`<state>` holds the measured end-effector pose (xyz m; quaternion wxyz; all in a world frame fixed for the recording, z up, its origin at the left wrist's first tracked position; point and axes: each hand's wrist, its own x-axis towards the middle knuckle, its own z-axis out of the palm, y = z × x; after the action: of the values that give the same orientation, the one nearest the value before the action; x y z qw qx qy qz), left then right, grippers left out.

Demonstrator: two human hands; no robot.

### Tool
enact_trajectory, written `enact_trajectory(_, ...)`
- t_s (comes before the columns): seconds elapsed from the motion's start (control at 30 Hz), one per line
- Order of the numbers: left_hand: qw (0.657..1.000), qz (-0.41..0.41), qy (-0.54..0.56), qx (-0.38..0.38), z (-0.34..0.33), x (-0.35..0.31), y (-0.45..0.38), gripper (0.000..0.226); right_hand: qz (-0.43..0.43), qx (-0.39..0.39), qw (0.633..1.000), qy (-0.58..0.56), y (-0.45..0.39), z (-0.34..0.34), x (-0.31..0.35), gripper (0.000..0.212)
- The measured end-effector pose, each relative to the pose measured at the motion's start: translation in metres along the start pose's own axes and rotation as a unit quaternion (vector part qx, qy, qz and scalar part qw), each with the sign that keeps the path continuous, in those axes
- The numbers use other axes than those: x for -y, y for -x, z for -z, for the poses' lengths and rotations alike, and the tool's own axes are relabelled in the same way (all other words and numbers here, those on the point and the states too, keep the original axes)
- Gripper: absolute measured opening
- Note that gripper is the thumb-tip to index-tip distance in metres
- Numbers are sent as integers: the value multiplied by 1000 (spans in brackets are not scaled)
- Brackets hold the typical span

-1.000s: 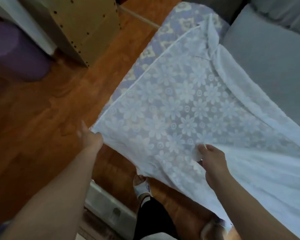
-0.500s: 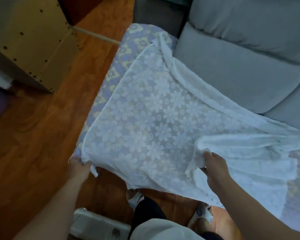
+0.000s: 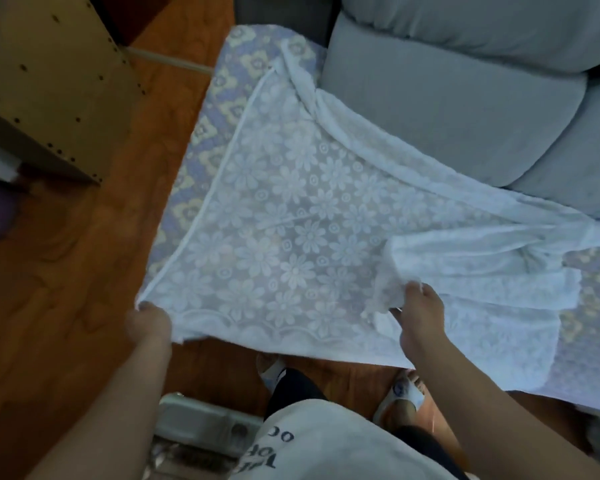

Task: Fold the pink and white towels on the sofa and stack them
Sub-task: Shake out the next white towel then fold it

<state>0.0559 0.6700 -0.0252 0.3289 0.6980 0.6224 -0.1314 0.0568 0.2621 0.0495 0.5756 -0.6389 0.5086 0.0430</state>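
A thin white towel [image 3: 291,230] with a lacy flower pattern lies spread over the sofa seat, which has a purple and yellow patterned cover [image 3: 205,133]. My left hand [image 3: 149,320] grips the towel's near left corner at the seat's front edge. My right hand [image 3: 420,310] pinches a bunched part of the towel near its near right side. To the right of that hand the towel lies in loose folds [image 3: 482,271]. No pink towel is in view.
The grey sofa back cushions [image 3: 465,109] rise behind the towel. A wooden floor [image 3: 66,271] runs on the left, with a perforated wooden cabinet [image 3: 49,81] at the top left. A white box [image 3: 201,420] sits on the floor by my feet.
The towel has come down from being held up and now lies on the seat. My right hand has gathered its right part into folds. My left hand still holds the left corner.
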Motion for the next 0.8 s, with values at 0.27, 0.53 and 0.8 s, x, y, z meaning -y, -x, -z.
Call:
enact_trajectory(0.27,869,-93,213,437,2,-35,277,39,105,-97,982,-123,-13,191,108,19)
enact_trajectory(0.53,762,-335,200,517,-54,-110,604,30,270,-42,922,-273,-19,456,252,4)
enact_trajectory(0.8,753,-351,202,519,-95,-86,734,21,395,62,908,-126,14,484,273,27)
